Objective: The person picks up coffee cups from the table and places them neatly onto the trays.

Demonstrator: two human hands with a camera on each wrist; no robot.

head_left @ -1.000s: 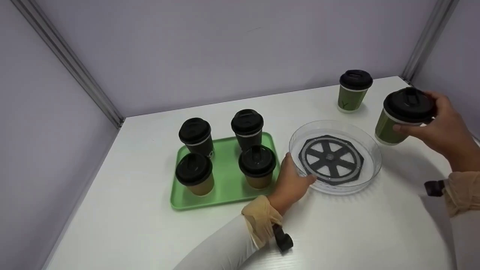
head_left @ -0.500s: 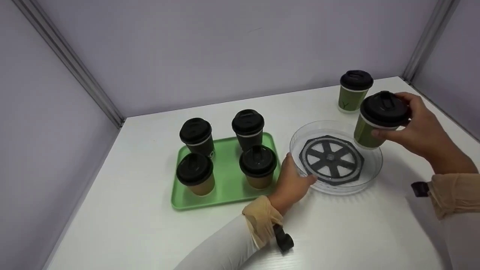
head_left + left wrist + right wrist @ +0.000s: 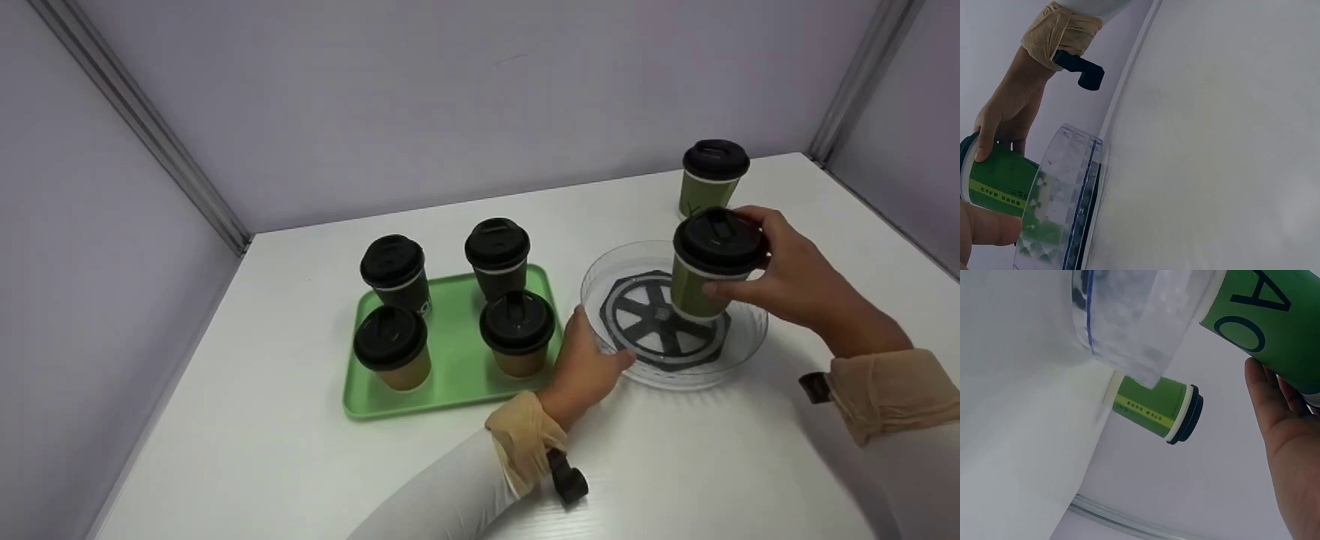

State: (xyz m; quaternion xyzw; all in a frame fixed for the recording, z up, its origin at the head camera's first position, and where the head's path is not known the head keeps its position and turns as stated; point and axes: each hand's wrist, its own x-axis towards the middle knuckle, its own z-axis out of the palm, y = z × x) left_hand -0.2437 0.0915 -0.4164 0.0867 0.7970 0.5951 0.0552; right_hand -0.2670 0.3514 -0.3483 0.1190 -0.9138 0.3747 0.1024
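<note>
A green coffee cup is held in the right-hand grip above the clear round tray, whose near-left edge is touched by the spread left-hand grip.

1. Green cup: paper-like, smooth, nearly matt.
2. Its black lid: plastic-looking, with a faint sheen.
3. Clear dish: see-through, glossy, plastic-looking, the wall patterned with small facets.
4. Green tray: smooth plastic by its look, low sheen.
5. White table: smooth, softly reflective, faintly grained.
6. Tan cuff: wrinkled, matt cloth.
7. Corner strip: grooved, dull grey metal.
</note>
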